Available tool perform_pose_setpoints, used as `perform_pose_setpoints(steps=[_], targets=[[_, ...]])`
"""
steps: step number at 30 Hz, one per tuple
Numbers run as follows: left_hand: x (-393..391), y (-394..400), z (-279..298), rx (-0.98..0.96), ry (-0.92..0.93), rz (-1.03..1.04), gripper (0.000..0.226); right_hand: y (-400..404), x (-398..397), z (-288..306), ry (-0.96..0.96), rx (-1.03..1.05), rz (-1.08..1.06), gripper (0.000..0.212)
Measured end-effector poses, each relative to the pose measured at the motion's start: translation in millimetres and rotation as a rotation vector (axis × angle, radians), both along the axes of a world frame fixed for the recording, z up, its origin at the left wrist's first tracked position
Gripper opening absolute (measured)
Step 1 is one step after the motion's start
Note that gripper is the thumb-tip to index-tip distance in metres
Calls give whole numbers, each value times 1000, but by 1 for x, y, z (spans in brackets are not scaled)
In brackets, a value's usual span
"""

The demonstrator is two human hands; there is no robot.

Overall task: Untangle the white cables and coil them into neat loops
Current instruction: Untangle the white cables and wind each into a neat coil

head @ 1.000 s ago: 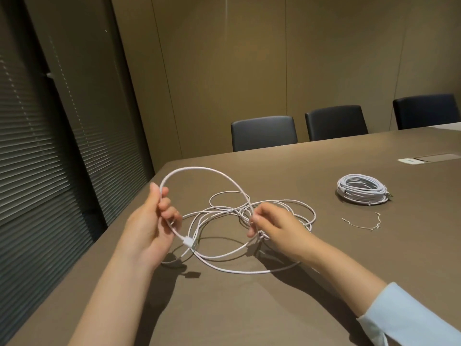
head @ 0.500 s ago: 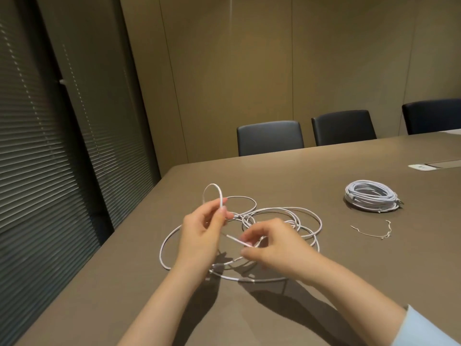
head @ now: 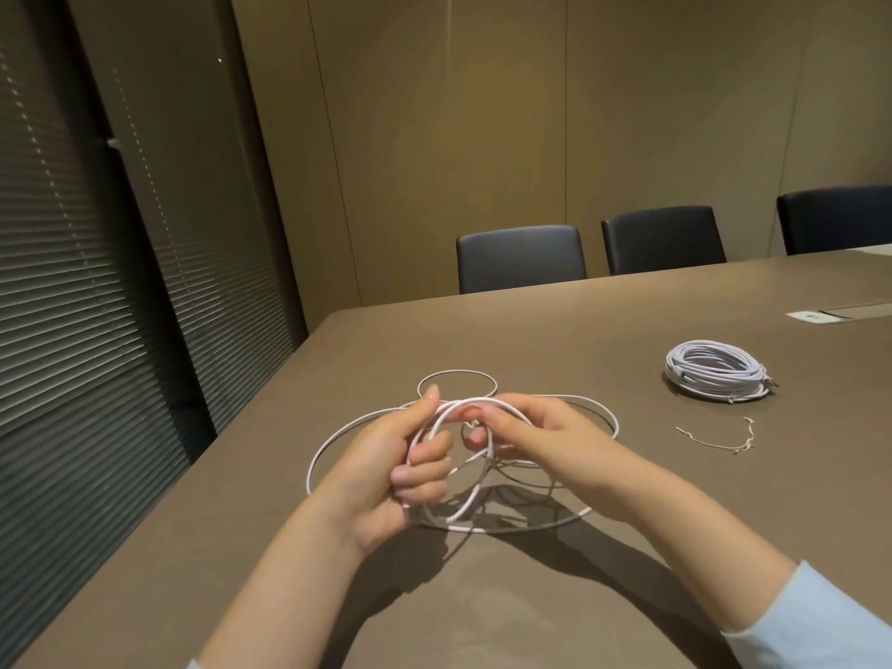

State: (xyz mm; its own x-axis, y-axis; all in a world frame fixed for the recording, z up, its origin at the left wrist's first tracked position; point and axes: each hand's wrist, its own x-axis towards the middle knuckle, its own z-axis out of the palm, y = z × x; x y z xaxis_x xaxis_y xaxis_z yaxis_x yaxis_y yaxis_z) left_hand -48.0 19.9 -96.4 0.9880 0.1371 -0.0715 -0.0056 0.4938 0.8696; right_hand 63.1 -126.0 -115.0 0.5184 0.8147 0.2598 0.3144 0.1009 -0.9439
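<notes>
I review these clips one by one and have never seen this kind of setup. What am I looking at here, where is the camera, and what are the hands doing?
There is no machine: a person wears a wide-angle camera on the head, looking down at their own hands. The left hand has its grip curled round a small loop of the loose white cable, and the right hand pinches the same cable. The rest of it sprawls on the brown table. To the right lie a finished coil and a thin twist tie. Dark chairs stand behind.
</notes>
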Motion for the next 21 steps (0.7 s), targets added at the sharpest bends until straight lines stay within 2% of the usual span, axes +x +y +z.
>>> perform_pose_setpoints(steps=[3, 5, 9, 13, 17, 21], targets=[[3, 4, -3, -130, 11, 1, 37, 6, -2, -2, 245, 79, 41, 37], [6, 1, -8, -114, 15, 52, 38, 10, -6, -1, 389, 150, 22, 40], [9, -8, -13, -66, 37, 65, 41, 12, -6, 2, 553, 276, -88, 30], [11, -9, -15, -153, 10, 22, 37, 13, -2, 1, 770, 314, -115, 41], [11, -5, -16, -183, 3, 31, 28, 17, -5, -5, 592, 314, -159, 24], [10, -8, -19, -113, 50, -18, 29, 17, -8, -6, 443, 269, -278, 14]])
